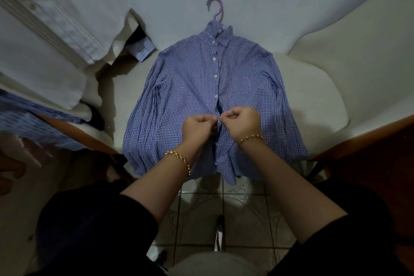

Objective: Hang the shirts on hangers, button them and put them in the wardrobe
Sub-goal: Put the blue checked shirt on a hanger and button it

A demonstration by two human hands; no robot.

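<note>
One gingham shirt (190, 87) lies flat on a pale seat (313, 96), with its single purple hanger (215, 8) hooking out past the collar. At the shirt's lower placket, the left hand (198, 127) and the right hand (240, 122) each pinch an edge. Holding both edges level and taut should ease the button through. Four buttons above look fastened.
</note>
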